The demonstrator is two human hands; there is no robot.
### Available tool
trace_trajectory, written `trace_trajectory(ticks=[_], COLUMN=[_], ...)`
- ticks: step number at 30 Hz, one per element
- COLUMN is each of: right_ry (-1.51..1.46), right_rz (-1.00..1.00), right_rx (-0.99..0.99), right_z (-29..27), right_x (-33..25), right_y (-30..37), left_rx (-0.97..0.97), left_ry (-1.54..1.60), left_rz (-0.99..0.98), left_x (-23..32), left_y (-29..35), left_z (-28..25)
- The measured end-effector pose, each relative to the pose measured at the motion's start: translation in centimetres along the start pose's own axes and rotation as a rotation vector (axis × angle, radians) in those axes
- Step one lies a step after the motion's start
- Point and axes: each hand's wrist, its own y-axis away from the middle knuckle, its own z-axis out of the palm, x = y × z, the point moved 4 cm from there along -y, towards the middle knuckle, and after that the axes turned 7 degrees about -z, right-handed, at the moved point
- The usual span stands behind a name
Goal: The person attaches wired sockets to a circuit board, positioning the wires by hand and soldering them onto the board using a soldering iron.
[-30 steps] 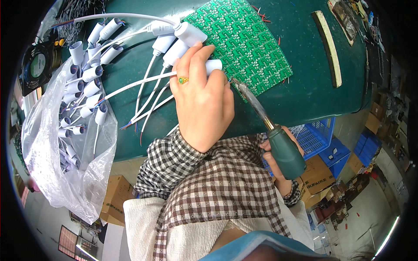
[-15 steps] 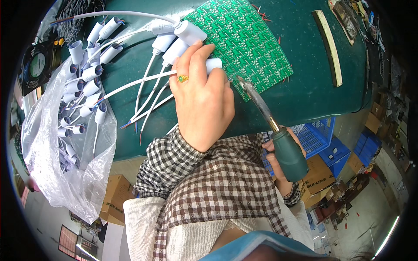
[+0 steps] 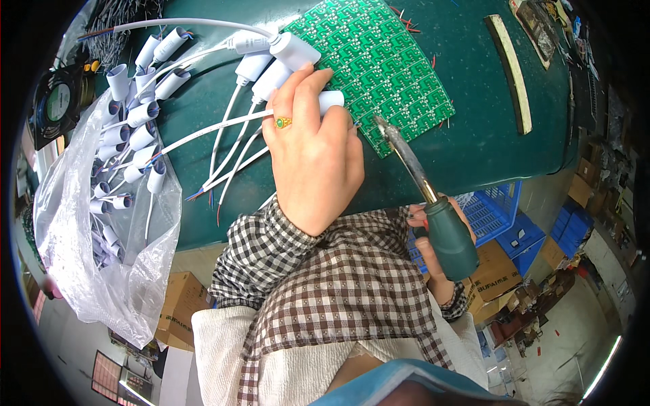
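My left hand (image 3: 315, 159), a ring on one finger, is closed around a white plastic sleeve (image 3: 332, 101) with a white cable running out to the left. Bare wire ends show by the thumb, at the near corner of a panel of green circuit boards (image 3: 386, 71). In my right hand (image 3: 437, 264) is a soldering iron (image 3: 451, 237) with a dark green handle. Its tip is over the panel's near corner, slightly right of the wire ends; I cannot tell whether it touches. Several more white sleeves (image 3: 294, 51) with cables lie against the left fingers.
A clear plastic bag (image 3: 145, 284) of white cabled sleeves hangs over the green table's left edge. A small fan (image 3: 59, 100) stands far left. A curved strip (image 3: 509, 74) lies at right, and a blue crate (image 3: 497, 210) sits below the table edge.
The soldering iron's tip has shifted a little to the right, away from the wire ends. My left hand has hardly moved and keeps its hold.
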Motion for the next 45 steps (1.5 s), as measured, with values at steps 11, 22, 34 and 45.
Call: trace_trajectory(ticks=[11, 22, 34, 45], right_ry=[-0.110, -0.170, -0.135, -0.182], right_rz=[0.049, 0.027, -0.091, -0.038], right_rx=[-0.023, 0.003, -0.019, 0.003], right_z=[-0.1, -0.3, -0.6, -0.3], right_x=[0.3, 0.9, 2.4, 2.5], right_y=[-0.1, 0.3, 1.0, 1.4], left_rx=[0.026, 0.092, -0.027, -0.162], left_ry=[-0.005, 0.007, -0.099, 0.138], left_rz=[0.024, 0.037, 0.057, -0.020], left_x=[-0.1, 0.0, -0.5, -0.8], left_y=[0.1, 1.3, 3.2, 2.5], left_z=[0.2, -0.5, -0.8, -0.2])
